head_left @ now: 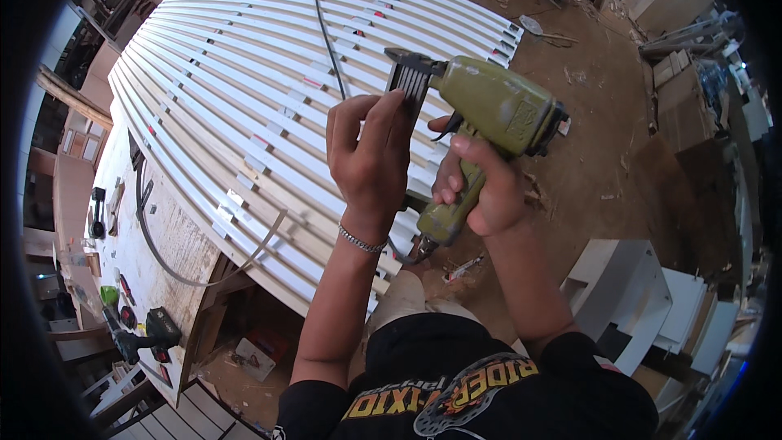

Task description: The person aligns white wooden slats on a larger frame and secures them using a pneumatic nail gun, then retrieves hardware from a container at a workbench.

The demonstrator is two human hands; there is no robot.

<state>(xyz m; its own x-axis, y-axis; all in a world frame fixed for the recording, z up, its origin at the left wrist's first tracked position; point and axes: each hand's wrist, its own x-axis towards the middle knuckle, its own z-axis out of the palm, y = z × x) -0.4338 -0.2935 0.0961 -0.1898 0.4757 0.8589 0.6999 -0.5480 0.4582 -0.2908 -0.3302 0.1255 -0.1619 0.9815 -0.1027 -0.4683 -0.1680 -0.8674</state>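
Observation:
An olive-green pneumatic nail gun (498,104) is held up in front of me, over the right edge of a wide panel of white slats (244,73). My right hand (489,189) wraps its handle, with a finger by the black trigger. With bent fingers, my left hand (368,151) grips the black ribbed nose and magazine part; the hand hides much of the magazine. A hose fitting (425,249) sits at the handle's lower end. Small grey and red pieces lie in rows between the slats.
A dark hose (326,33) crosses the slats, and a grey hose (155,248) loops off the table's left side. A cordless drill (134,344) lies at lower left on the wooden table (175,228). White boards (623,297) stand at lower right, beside the brown, littered floor (586,163).

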